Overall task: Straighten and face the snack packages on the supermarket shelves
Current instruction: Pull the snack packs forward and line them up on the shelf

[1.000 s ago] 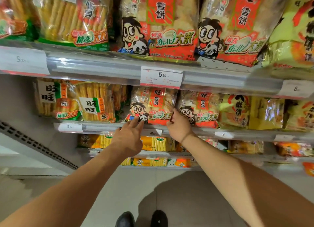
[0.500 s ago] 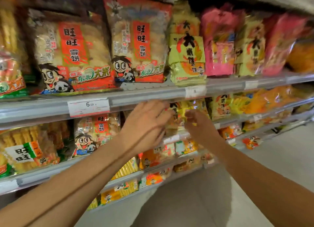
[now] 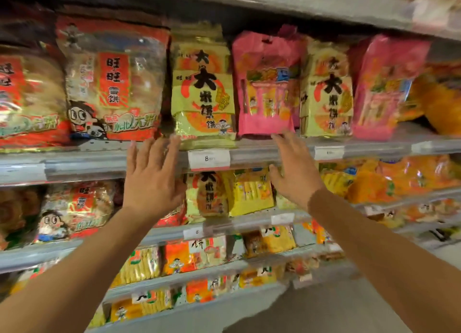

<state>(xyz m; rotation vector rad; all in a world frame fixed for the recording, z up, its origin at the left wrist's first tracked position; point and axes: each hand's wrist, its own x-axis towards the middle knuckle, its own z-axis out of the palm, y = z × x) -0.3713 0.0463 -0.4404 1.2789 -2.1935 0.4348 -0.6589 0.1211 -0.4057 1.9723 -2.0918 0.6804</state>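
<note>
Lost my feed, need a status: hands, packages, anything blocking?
Left hand and right hand open, empty, raised below yellow package and pink package. Both upright, facing out. Nothing blocking.

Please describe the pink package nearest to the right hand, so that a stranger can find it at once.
Look at the upper grey metal shelf with the white price label marked 8. Above the raised right hand stands a glossy pink plastic snack package. Yellow-green packages with big black characters flank it; the other pink one stands farther right.
</note>
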